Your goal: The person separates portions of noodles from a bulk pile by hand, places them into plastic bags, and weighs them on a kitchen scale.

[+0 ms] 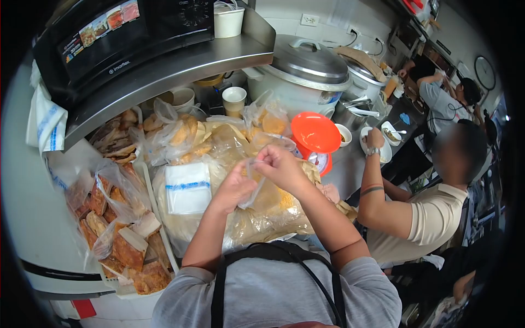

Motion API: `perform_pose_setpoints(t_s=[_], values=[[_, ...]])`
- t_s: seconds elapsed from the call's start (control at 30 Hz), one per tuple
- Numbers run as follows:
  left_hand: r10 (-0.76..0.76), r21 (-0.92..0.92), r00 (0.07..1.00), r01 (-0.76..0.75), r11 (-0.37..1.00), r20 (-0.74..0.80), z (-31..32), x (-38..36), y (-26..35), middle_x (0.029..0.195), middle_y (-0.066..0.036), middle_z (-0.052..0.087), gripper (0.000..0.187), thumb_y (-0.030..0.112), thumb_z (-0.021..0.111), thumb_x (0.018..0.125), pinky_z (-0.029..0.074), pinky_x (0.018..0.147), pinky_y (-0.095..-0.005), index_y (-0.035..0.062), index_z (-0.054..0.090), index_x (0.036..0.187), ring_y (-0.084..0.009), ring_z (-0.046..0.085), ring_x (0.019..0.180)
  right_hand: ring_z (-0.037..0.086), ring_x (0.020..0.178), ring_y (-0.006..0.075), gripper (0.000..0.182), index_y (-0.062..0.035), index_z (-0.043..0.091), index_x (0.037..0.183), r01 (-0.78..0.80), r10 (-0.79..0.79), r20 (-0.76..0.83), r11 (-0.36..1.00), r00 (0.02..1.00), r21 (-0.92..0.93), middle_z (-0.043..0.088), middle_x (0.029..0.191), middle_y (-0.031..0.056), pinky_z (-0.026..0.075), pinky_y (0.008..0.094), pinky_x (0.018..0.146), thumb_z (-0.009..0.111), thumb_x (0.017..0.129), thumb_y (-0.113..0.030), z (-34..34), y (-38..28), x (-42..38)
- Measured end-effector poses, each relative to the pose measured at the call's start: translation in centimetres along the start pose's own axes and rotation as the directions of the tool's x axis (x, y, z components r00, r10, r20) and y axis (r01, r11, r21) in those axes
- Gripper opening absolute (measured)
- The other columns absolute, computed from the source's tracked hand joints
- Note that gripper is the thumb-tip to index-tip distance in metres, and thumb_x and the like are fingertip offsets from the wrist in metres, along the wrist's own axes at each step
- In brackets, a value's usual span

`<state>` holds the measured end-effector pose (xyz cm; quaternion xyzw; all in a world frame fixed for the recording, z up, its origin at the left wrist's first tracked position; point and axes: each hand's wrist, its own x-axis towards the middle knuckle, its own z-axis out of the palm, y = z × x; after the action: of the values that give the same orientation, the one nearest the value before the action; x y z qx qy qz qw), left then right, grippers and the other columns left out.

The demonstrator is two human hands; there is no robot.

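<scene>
Both hands are on a small clear plastic bag (251, 192) in front of my chest. My left hand (236, 187) grips the bag from the left side. The fingers of my right hand (280, 168) are pinched together at its top edge. Under my hands lie large clear plastic bags (240, 221) with yellowish food inside. Left of my left hand is a folded white cloth with a blue stripe (187, 188). An orange kitchen scale (315, 133) with a round pan stands beyond my right hand.
At left, a white crate (150, 202) holds browned chunks of meat (130, 246). A steel shelf (169, 71) with a black oven (126, 38) overhangs the back. A large lidded cooker (303, 60) stands behind the scale. A co-worker (421, 218) is close on my right, one hand over a white bowl.
</scene>
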<state>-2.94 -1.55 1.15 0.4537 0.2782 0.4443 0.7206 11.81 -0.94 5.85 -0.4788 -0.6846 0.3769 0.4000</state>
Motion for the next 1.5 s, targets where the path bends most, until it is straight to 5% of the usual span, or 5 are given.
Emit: perform_pose_setpoints(t_s=[0.33, 0.67, 0.8, 1.0, 1.5], values=[[0.053, -0.089, 0.994, -0.061, 0.994, -0.094, 1.0, 6.3, 6.2, 0.057, 0.006, 0.042, 0.008, 0.016, 0.052, 0.081, 0.025, 0.035, -0.0175, 0.0109, 0.048, 0.076, -0.0021, 0.034, 0.042, 0.056, 0.075, 0.0244, 0.033, -0.0028, 0.055, 0.090, -0.173, -0.186, -0.474, 0.769, 0.861, -0.616, 0.056, 0.080, 0.0131, 0.044, 0.0336, 0.066, 0.062, 0.069, -0.026, -6.5, 4.7, 11.4], [0.218, -0.057, 0.955, -0.233, 0.971, -0.201, -2.3, 19.2, 6.4, 0.060, 0.000, 0.047, 0.009, 0.015, 0.050, 0.080, 0.034, 0.042, -0.0211, 0.0077, 0.045, 0.080, -0.0082, 0.046, 0.048, 0.049, 0.066, 0.0053, 0.008, -0.0022, 0.055, 0.082, -0.135, 0.152, -0.169, 0.985, 0.974, 0.104, 0.054, 0.076, 0.0008, 0.042, 0.0172, 0.057, 0.054, 0.078, -0.010, -6.0, 4.5, 6.0], [-0.024, 0.103, 0.977, 0.047, 0.994, -0.210, -5.0, 19.1, 1.5, 0.077, -0.004, 0.053, 0.023, 0.019, 0.052, 0.079, 0.040, 0.051, -0.0237, 0.0073, 0.042, 0.095, -0.0130, 0.054, 0.060, 0.053, 0.092, 0.0221, 0.044, -0.0078, 0.054, 0.101, -0.115, 0.325, 0.370, 0.865, 0.870, -0.489, 0.056, 0.094, 0.0125, 0.042, 0.0324, 0.079, 0.063, 0.069, -0.036, -0.6, 8.1, 0.8], [0.252, 0.119, 0.848, -0.222, 0.968, -0.465, -5.6, 12.7, 2.0, 0.097, -0.008, 0.049, 0.053, 0.020, 0.054, 0.079, 0.041, 0.065, -0.0272, 0.0094, 0.024, 0.122, -0.0175, 0.052, 0.082, 0.032, 0.113, 0.0376, 0.059, -0.0116, 0.046, 0.113, -0.265, 0.473, 0.004, 0.502, 0.881, -0.823, 0.032, 0.127, 0.0140, 0.037, 0.0375, 0.088, 0.066, 0.062, -0.035, 6.5, 9.3, -0.5], [0.000, -0.021, 0.997, -0.001, 1.000, -0.078, -3.8, 3.3, -4.1, 0.104, -0.006, 0.051, 0.036, 0.018, 0.050, 0.082, 0.041, 0.076, -0.0264, 0.0049, 0.042, 0.114, -0.0167, 0.050, 0.092, 0.055, 0.081, 0.0116, 0.041, -0.0014, 0.044, 0.108, -0.167, 0.211, 0.023, 0.700, 0.977, 0.694, 0.056, 0.094, 0.0065, 0.045, 0.0241, 0.071, 0.059, 0.069, 0.000, -3.5, 2.6, -0.7]])
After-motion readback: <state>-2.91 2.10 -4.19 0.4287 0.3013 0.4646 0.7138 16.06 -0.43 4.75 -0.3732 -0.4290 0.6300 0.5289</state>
